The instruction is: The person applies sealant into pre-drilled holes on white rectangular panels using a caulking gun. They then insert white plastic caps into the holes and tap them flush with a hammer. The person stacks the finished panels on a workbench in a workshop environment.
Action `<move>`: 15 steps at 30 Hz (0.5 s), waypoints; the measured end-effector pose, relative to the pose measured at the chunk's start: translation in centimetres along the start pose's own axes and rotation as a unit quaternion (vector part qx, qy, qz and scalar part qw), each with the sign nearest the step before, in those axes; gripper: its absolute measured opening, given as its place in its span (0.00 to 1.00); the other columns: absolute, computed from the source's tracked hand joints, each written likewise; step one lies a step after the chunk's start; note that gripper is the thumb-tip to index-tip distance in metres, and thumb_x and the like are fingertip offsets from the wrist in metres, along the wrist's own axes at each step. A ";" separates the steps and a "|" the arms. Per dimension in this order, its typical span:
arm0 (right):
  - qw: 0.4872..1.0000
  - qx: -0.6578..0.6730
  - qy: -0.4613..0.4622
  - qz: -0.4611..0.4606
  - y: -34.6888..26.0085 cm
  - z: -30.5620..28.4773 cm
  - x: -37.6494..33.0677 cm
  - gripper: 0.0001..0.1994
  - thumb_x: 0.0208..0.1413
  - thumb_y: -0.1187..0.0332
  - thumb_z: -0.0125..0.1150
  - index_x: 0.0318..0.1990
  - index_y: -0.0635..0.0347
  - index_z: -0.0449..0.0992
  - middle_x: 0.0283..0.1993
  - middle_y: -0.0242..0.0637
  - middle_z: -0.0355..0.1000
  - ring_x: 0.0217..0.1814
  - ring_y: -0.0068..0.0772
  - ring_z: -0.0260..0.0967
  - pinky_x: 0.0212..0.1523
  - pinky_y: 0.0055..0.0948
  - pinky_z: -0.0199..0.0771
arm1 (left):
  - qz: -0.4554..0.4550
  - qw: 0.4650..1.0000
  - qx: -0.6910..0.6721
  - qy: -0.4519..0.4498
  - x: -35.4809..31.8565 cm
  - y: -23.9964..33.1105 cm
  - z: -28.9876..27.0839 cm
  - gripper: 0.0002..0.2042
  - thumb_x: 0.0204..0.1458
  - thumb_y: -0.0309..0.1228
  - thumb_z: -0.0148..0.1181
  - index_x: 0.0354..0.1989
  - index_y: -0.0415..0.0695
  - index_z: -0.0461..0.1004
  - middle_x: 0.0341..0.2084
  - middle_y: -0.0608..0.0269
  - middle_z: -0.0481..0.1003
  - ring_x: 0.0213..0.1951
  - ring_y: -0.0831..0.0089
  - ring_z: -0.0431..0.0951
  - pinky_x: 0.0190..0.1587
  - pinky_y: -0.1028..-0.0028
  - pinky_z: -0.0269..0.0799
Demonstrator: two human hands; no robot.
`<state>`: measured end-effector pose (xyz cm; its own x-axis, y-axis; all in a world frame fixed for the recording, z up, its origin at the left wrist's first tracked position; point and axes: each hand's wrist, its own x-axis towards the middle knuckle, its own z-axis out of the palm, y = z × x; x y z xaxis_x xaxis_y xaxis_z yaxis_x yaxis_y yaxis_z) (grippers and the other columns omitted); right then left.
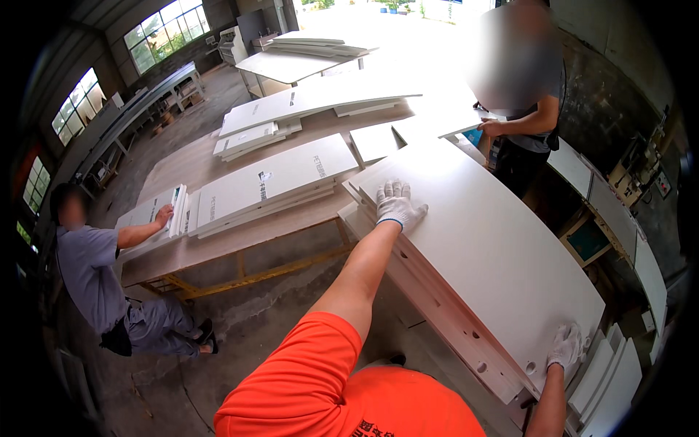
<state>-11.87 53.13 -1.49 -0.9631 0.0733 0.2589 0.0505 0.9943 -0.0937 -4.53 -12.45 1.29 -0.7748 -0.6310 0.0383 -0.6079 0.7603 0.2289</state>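
A large white panel (480, 240) lies on top of a stack of similar boards with drilled edge holes (466, 342). My left hand (397, 204), in a white glove, rests flat near the panel's far left corner. My right hand (566, 346), also gloved, grips the panel's near right corner at its edge. Both arms reach out from my orange shirt at the bottom.
A person in grey stands across the panel at its far end (524, 124). Another person crouches at left (95, 269), a hand on small boards (175, 211) on a long workbench (240, 240) piled with white panels. Narrow boards lean at lower right (604, 379).
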 end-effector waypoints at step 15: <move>1.000 0.007 -0.004 0.003 -0.1 -0.1 -0.1 0.28 0.71 0.50 0.60 0.68 0.61 0.76 0.75 0.45 0.71 0.79 0.50 0.65 0.77 0.47 0.63 | -0.001 1.000 -0.011 -0.001 -0.1 0.1 -0.1 0.51 0.61 0.69 0.51 0.84 0.43 0.53 0.84 0.46 0.50 0.85 0.49 0.42 0.84 0.50 0.32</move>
<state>-11.81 53.06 -1.45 -0.9650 0.0780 0.2505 0.0520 0.9927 -0.1090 -4.49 -12.36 1.44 -0.7741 -0.6320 0.0368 -0.6050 0.7556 0.2510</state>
